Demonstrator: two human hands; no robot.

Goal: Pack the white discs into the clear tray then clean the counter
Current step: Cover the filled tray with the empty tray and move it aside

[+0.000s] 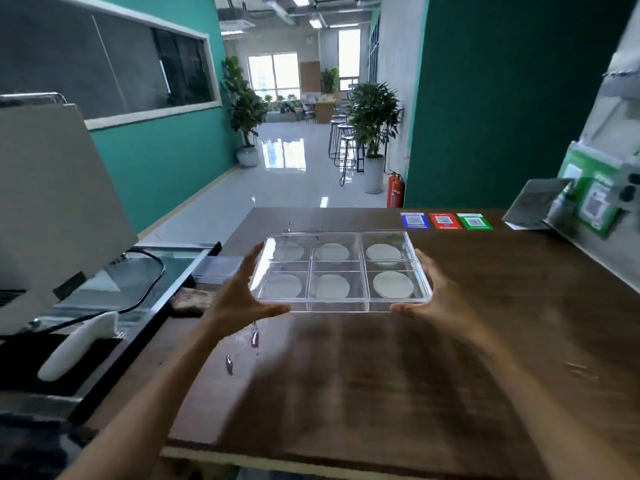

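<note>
The packing looks done: the tray [341,271] has six compartments, and each one shows a white disc [393,285], with no loose discs to be seen on the desk [485,323]. What seems left is the cleaning, since water drops [254,339] lie on the wood just near of the tray's left corner, and a few more sit past its far left edge. A brown cloth [192,299] lies at the desk's left edge, near the left hand, and may serve for wiping; that is a guess. The tray sits between the two hands, at about the middle of the desk and toward its far side. The left hand [239,299] is spread wide along the tray's left side, thumb at the near corner and fingers reaching up the side wall. The right hand [438,292] mirrors it on the right side. Both look to be touching the tray's walls, framing it more than clamping it. Whether the tray rests on the wood or is lifted slightly cannot be told.
</note>
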